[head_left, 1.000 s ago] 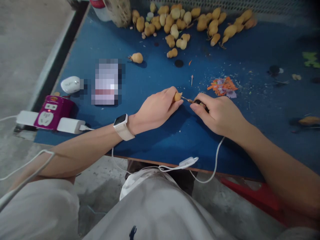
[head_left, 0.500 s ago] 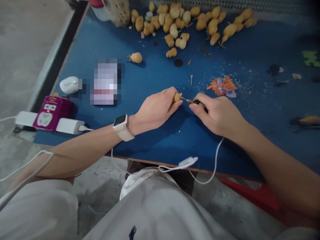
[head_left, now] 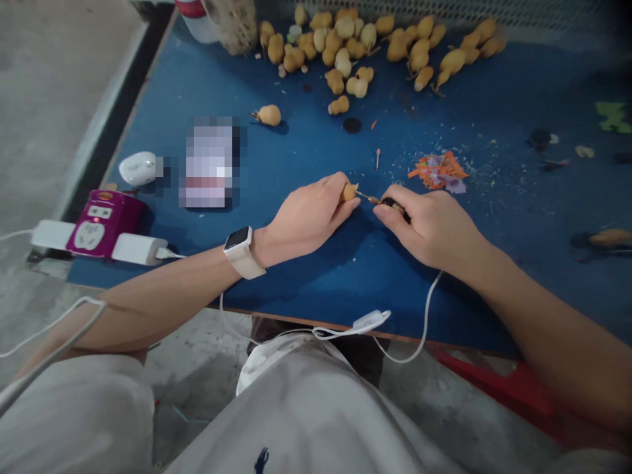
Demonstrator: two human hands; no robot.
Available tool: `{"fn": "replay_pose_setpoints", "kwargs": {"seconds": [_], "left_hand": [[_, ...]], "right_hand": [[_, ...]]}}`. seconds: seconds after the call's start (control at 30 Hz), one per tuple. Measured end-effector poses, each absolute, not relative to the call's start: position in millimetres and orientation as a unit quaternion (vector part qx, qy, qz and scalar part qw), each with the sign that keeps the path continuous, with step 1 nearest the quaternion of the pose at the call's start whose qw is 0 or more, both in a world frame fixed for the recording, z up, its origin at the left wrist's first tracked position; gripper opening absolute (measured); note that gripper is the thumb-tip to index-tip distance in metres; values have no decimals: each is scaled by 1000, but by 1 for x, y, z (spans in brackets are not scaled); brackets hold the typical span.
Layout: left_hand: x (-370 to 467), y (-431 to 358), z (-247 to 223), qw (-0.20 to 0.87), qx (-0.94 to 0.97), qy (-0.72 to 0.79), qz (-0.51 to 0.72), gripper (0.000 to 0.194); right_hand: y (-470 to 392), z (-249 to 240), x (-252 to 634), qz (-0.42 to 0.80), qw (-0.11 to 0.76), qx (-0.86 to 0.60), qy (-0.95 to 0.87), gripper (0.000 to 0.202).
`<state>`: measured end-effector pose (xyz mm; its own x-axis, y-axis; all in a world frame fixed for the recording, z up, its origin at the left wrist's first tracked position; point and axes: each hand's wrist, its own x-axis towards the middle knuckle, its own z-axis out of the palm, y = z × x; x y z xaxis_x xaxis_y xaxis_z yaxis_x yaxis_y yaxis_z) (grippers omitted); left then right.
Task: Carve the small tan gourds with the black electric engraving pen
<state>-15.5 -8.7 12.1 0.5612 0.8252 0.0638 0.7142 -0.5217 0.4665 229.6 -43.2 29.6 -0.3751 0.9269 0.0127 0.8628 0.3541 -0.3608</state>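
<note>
My left hand (head_left: 316,210) is closed round a small tan gourd (head_left: 350,191), whose end pokes out past my fingertips. In my right hand (head_left: 427,220) is a dark-handled rotary tool (head_left: 395,207) with a thin metal shaft. The tip of that shaft meets, or nearly meets, the exposed end of the gourd; I cannot tell which. A white cable (head_left: 427,322) hangs from under my right hand and passes below the table edge. Most of the gourd and of the tool's handle is hidden by my fingers.
Many small gourds (head_left: 333,46) lie along the back of the blue table (head_left: 291,293). Orange and purple scraps (head_left: 442,171) sit beyond my right hand. At left are a blurred-out phone (head_left: 207,164), a white case (head_left: 138,168) and a purple power socket (head_left: 105,224) with chargers.
</note>
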Motion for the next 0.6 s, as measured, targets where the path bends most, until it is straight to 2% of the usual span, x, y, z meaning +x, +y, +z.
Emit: {"fn": "replay_pose_setpoints", "kwargs": {"seconds": [0.6], "left_hand": [[-16, -8, 12, 206, 858, 448, 147, 14]], "right_hand": [[-43, 28, 230, 141, 113, -549, -816, 35]]}}
